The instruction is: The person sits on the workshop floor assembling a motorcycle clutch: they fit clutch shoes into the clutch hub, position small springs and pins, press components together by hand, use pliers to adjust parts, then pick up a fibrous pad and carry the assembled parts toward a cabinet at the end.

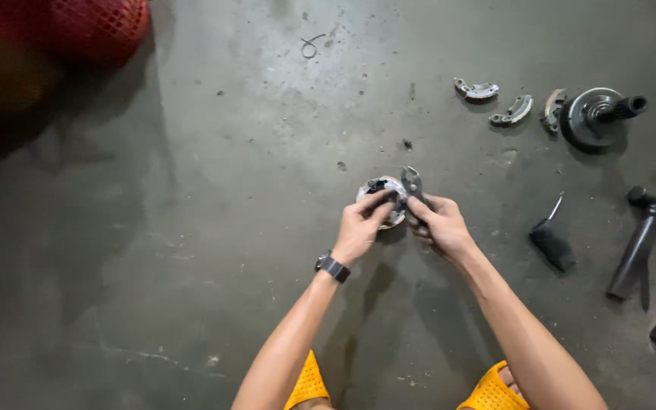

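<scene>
Over the stained concrete floor, the left hand clasps a round, dull-metal disc part. The right hand grips steel pliers whose tips seem to touch the disc's rim; curved metal shoes lie well apart.

A dull metal disc and steel pliers are seen above rough, stained concrete floor.

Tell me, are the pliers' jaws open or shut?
Cannot tell. The right hand holds the pliers against the round metal part; the jaws look too small and blurred.
</scene>
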